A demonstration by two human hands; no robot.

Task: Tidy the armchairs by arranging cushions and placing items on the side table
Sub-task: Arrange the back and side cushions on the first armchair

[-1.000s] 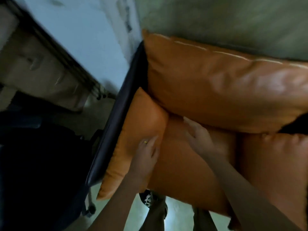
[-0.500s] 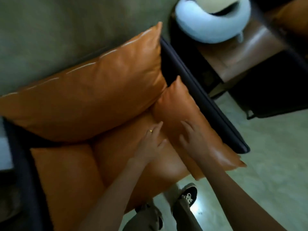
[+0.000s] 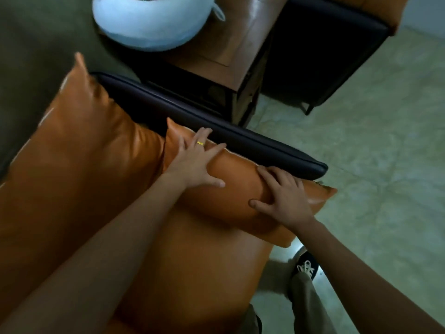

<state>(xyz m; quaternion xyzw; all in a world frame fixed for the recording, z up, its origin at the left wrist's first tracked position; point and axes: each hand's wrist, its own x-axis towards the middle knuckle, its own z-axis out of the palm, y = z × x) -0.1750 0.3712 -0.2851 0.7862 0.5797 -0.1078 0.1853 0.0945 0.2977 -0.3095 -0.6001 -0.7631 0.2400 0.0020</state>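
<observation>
An orange leather side cushion (image 3: 236, 196) lies along the inside of the armchair's dark right armrest (image 3: 240, 138). My left hand (image 3: 195, 162), with a gold ring, lies flat and spread on the cushion's rear half. My right hand (image 3: 286, 196) presses on its front half, fingers curled over the top edge against the armrest. The large orange back cushion (image 3: 79, 153) leans at the left, and the orange seat cushion (image 3: 192, 273) lies under my forearms. A pale blue neck pillow (image 3: 149, 22) rests on the brown wooden side table (image 3: 240, 44) beyond the armrest.
A second dark armchair (image 3: 325, 49) with an orange cushion stands right of the side table. Pale tiled floor (image 3: 373, 165) spreads to the right. My black shoe (image 3: 305, 266) and trouser leg stand at the seat's front edge. A green wall is at the upper left.
The view swung from the chair's left side to its right side. Both hands moved up onto the right side cushion and now press it against the armrest.
</observation>
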